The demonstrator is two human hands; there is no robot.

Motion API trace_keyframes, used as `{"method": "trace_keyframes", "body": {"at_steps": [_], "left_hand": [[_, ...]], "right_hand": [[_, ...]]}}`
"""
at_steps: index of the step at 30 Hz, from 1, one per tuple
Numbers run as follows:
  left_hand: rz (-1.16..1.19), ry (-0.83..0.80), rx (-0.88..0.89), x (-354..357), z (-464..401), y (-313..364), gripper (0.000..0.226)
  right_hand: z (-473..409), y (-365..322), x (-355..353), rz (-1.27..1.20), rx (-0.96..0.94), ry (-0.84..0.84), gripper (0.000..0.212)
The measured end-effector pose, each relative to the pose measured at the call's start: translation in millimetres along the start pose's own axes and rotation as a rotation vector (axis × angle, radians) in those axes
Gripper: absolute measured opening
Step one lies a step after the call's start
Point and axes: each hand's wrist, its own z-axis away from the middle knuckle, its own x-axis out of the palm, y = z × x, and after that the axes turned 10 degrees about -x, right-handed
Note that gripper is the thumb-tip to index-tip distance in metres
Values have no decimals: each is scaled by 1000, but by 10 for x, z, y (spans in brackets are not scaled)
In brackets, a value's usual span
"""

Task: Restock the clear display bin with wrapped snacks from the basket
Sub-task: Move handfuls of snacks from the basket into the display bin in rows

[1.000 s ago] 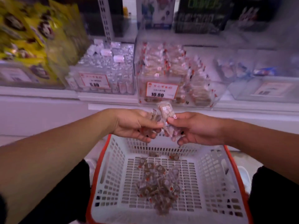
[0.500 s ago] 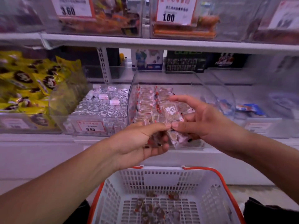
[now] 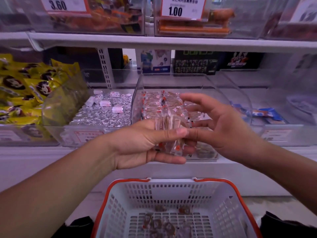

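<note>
At centre frame the left hand point(image 3: 145, 145) gripped a small stack of wrapped snacks point(image 3: 169, 133), thumb pressed over them, just in front of the clear display bin point(image 3: 171, 83). The right hand point(image 3: 221, 124) hovered beside it, fingers spread and loose, holding nothing. More snacks lay in the basket point(image 3: 120, 203) at lower centre.

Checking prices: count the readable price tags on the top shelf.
2: the 3.60 tag at upper left, the 1.00 tag at centre. A third tag at far right is cut off.
</note>
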Motion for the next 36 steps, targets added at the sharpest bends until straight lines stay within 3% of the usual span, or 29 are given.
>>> {"method": "trace_keyframes", "body": {"at_steps": [3, 7, 13, 21, 24, 27, 31, 36], "left_hand": [[-90, 37, -43, 16, 8, 34, 34], [-144, 66, -60, 20, -17, 22, 46], [-452, 77, -152, 23, -72, 254, 36], [-460, 199, -19, -155, -223, 684, 52], [-420, 439, 83, -260, -287, 698, 60], [-398, 602, 184, -324, -374, 646, 39], [-645, 591, 139, -314, -423, 572, 14], [-929, 593, 129, -323, -560, 426, 27]], "right_hand": [[7, 12, 7, -35, -35, -184, 67], [31, -19, 37, -78, -15, -226, 55], [-250, -64, -170, 120, -92, -391, 65], [-629, 53, -336, 64, 0, -303, 39], [-632, 186, -389, 6, 137, -144, 42], [-621, 273, -453, -25, 277, -184, 30], [-604, 360, -391, 76, 413, -270, 31], [-615, 457, -239, 158, 452, -337, 23]]}}
